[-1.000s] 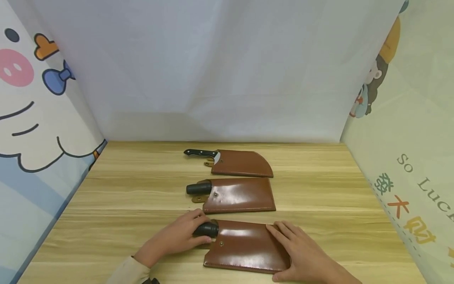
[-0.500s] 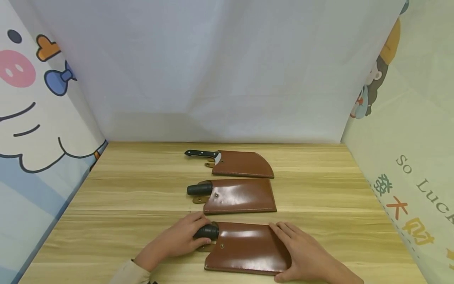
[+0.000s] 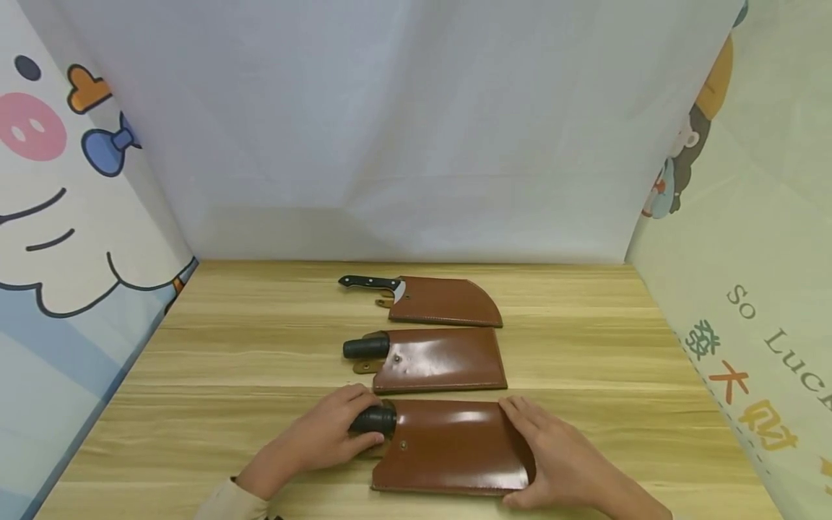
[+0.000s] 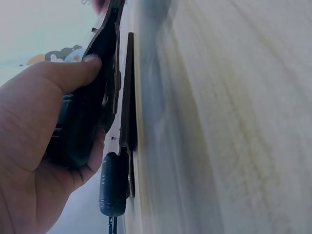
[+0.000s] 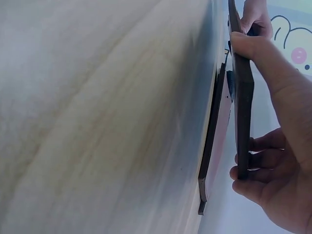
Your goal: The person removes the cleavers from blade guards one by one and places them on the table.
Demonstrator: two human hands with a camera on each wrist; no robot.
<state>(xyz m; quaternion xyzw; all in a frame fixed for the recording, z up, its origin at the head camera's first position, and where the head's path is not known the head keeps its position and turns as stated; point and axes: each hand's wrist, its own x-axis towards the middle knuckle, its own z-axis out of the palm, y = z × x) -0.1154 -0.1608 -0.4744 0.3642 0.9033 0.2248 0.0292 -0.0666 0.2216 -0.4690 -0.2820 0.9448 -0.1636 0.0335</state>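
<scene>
Nearest to me in the head view is a cleaver in a brown leather sheath point(image 3: 448, 444), its blade hidden inside. My left hand point(image 3: 328, 430) grips the black handle point(image 3: 378, 420), thumb on one side and fingers round the other. At the opposite end my right hand point(image 3: 552, 458) holds the sheath by its two edges, thumb on the near edge and fingers on the far one. The right wrist view shows this sheath point(image 5: 243, 107) raised a little off the table, thumb and fingertips at its edges. In the left wrist view the handle point(image 4: 73, 131) lies in the palm.
Behind it lies a second sheathed cleaver point(image 3: 442, 357) with a black handle. Farther back sits a third knife in a round-ended sheath point(image 3: 445, 300), its riveted handle to the left. A white curtain point(image 3: 416, 144) closes off the back of the wood-grain table point(image 3: 585, 347).
The near sheathed cleaver has risen slightly and shifted a little away from me, held in both hands. The two knives behind have stayed in place.
</scene>
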